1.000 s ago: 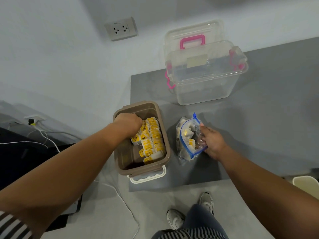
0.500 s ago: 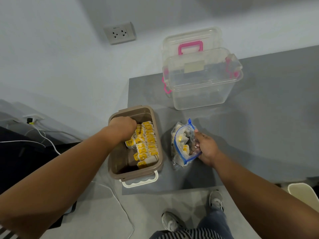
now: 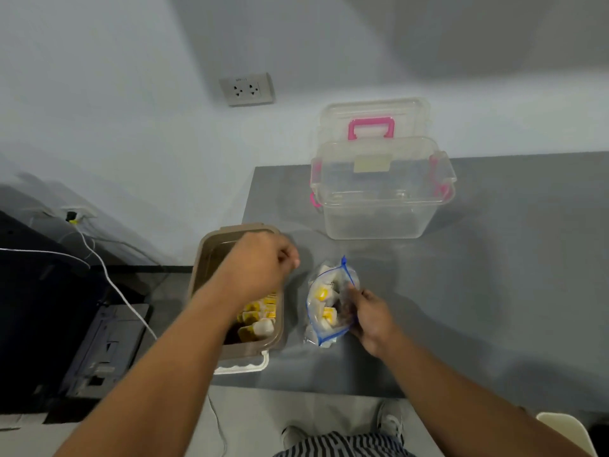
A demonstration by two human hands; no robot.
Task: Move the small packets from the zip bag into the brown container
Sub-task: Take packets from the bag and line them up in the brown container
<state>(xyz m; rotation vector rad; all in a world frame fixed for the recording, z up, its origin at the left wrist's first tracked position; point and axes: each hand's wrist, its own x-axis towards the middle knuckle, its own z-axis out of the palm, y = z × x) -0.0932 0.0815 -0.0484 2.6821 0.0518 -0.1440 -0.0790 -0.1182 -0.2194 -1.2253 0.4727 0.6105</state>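
Observation:
The brown container [image 3: 211,252] stands open at the grey table's left edge, with rows of yellow-and-white packets [image 3: 258,313] inside. My left hand [image 3: 260,263] hovers over the container's far right part with its fingers curled; nothing shows in it. To the right lies the clear zip bag [image 3: 324,301] with a blue seal, holding several packets. My right hand [image 3: 370,316] grips the bag's right edge and holds its mouth open.
A clear plastic box [image 3: 382,206] with pink latches stands at the back of the grey table [image 3: 494,275], its lid leaning on the wall behind. A wall socket [image 3: 246,89] sits above. White cables [image 3: 108,278] and dark equipment lie on the floor at left.
My left hand has risen out of the brown container and moved right, toward the zip bag. My right hand still holds the bag in place.

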